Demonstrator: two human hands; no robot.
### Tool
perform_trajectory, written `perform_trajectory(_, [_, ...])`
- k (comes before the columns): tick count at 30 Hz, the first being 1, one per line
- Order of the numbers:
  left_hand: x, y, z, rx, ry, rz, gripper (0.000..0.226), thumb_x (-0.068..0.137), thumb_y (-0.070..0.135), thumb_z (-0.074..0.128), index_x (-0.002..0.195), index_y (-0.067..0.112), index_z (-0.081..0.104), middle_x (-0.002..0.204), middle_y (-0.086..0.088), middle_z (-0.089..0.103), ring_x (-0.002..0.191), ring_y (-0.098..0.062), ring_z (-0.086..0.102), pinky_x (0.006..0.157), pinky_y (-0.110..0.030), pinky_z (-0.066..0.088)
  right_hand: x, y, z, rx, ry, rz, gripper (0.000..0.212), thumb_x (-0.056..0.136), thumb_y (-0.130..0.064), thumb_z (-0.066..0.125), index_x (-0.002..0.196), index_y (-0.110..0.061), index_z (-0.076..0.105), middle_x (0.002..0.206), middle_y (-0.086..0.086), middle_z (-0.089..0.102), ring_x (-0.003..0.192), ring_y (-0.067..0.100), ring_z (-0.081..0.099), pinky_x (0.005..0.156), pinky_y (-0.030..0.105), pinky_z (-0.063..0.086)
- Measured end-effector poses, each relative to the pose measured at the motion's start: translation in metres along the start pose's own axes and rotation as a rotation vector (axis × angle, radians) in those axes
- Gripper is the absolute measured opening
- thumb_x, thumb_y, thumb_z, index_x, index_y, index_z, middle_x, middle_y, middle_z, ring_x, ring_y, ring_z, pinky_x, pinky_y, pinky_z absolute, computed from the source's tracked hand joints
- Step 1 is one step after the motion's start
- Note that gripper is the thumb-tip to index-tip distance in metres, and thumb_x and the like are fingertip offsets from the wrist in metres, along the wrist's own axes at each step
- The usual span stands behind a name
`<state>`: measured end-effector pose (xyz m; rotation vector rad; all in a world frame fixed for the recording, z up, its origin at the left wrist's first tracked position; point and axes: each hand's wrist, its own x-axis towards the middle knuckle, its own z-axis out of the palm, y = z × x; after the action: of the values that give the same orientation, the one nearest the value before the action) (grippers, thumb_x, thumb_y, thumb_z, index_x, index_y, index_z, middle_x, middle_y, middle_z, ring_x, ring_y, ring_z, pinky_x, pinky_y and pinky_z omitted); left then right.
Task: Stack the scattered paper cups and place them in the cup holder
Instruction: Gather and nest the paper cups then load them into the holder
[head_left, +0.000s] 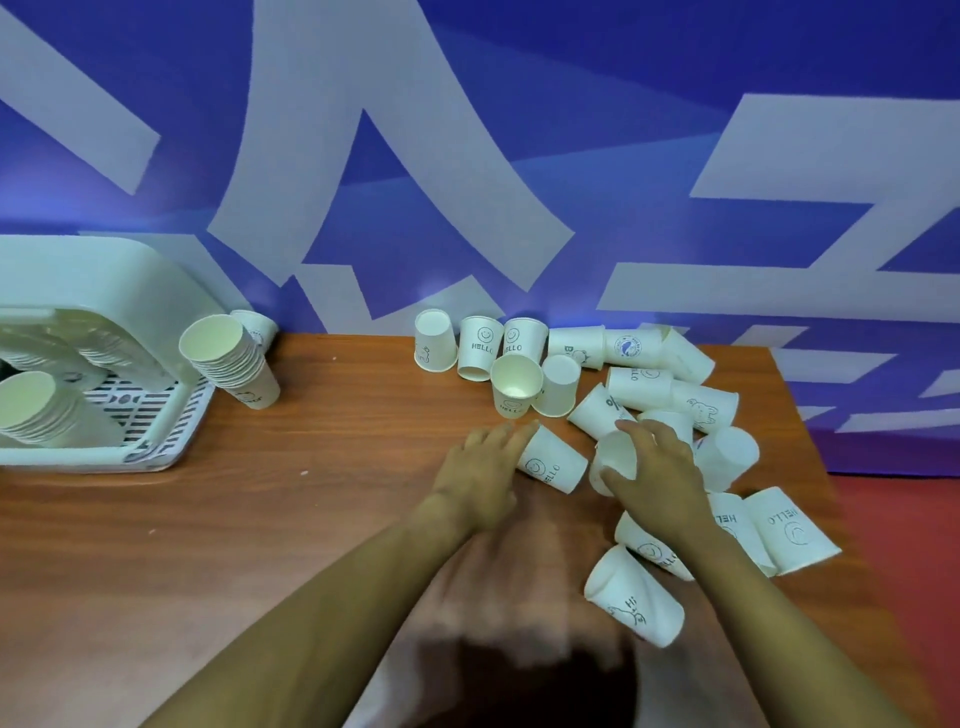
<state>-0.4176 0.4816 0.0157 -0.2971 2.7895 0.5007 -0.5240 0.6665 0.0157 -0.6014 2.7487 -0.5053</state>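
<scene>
Bare tabletop (332, 467) between cup holder (130, 291), scattered cups (639, 395)

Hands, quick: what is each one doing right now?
Left hand: open, straight fingertips touching the lying white paper cup printed HELLO.
Right hand: gripping a plain white paper cup from above.

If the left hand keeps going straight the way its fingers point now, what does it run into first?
The left hand points up and right, and its fingers are already at the base of a lying HELLO cup. Beyond that is the upright open cup. Whether there is contact is unclear.
</scene>
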Motion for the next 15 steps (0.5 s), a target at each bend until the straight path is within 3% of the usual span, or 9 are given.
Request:
perform_trajectory(5, [0.042, 0.011, 0.002, 0.056, -0.011, 0.003, 0.091, 0.084, 0.026, 0.063, 0.152, 0.029, 0.004, 0.159, 0.000, 0.007, 0.142, -0.027, 0.015, 0.109, -0.043, 0.029, 0.011, 0.011, 0.007, -0.049, -0.049, 0.022, 0.076, 0.080, -0.053, 0.061, 0.144, -0.031, 0.028, 0.152, 0.003, 0.027, 0.135, 0.028, 0.032, 0.103, 0.046, 0.034])
perform_trajectory(10, [0.067, 0.013, 0.015, 0.179, -0.005, 0.019, 0.085, 0.085, 0.011, 0.059, 0.151, 0.029, 0.009, 0.160, 0.000, -0.007, 0.145, -0.029, 0.011, 0.113, -0.043, 0.029, 0.020, 0.022, 0.010, -0.032, -0.141, 0.005, 0.076, 0.082, -0.045, 0.062, 0.146, -0.030, 0.024, 0.153, 0.001, 0.023, 0.135, 0.028, 0.031, 0.103, 0.043, 0.036])
perform_trajectory(15, [0.071, 0.009, 0.017, 0.315, 0.017, 0.066, 0.072, 0.085, 0.005, 0.056, 0.146, 0.025, 0.024, 0.160, -0.006, -0.003, 0.142, -0.029, 0.017, 0.106, -0.039, 0.033, 0.022, 0.027, 0.016, -0.024, -0.162, 0.006, 0.083, 0.077, -0.037, 0.066, 0.147, -0.029, 0.023, 0.151, -0.002, 0.027, 0.129, 0.027, 0.038, 0.098, 0.042, 0.041])
